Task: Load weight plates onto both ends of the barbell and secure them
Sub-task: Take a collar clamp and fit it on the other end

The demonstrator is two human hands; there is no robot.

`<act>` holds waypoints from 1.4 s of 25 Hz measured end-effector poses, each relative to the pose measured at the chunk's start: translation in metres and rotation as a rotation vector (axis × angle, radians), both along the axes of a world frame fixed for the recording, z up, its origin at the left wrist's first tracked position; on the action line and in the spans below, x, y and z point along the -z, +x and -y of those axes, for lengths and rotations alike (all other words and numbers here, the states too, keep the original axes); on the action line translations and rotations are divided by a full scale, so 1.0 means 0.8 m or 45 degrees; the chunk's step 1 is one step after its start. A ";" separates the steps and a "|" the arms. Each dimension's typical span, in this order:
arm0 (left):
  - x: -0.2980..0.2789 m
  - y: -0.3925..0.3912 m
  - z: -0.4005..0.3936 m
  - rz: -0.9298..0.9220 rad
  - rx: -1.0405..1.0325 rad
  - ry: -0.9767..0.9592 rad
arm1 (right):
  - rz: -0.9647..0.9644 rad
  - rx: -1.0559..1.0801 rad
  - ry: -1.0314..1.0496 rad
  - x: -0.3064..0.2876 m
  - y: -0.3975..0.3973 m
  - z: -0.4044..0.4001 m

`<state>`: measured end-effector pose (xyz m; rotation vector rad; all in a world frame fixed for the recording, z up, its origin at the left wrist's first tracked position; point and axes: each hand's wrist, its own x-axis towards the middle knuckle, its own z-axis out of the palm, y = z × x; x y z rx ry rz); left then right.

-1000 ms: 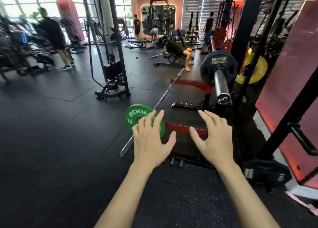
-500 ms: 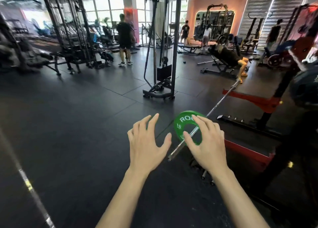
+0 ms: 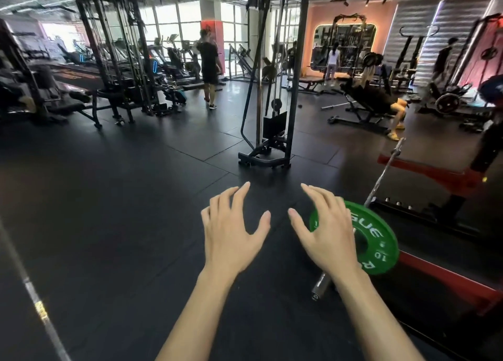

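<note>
Plainly both hands are released and empty — left hand [image 3: 231,231], right hand [image 3: 328,231] — over the green Rogue plate [image 3: 377,245] on the barbell [image 3: 321,287]: rigid, probably light, best gripped by its rim.

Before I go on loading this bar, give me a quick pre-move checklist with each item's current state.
1. Both hands free: ok. Left hand and right hand are open, fingers spread, holding nothing.
2. Plate on near end: ok. The green plate sits on the barbell.
3. Near sleeve end exposed: ok. The sleeve tip sticks out past the plate.
4. Collar on near end: not ok. None visible on the bare sleeve tip.
5. Far end loaded: not ok. The far end shows no plate.
6. Next plate or collar at hand: cannot tell. None clearly identifiable in view.
</note>
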<state>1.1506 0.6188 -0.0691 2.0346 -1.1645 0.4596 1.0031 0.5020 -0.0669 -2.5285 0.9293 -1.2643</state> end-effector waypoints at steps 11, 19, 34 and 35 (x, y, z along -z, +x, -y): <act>0.002 0.230 0.251 0.056 -0.018 0.051 | 0.105 -0.015 -0.007 -0.007 0.240 0.254; -0.005 0.430 0.438 0.021 -0.093 0.056 | 0.002 -0.042 -0.063 -0.010 0.432 0.448; 0.003 0.664 0.927 -0.103 0.488 0.011 | -0.073 0.484 -0.050 -0.004 0.617 0.848; 0.008 0.664 0.963 -0.101 0.521 0.014 | -0.059 0.513 -0.045 0.001 0.615 0.879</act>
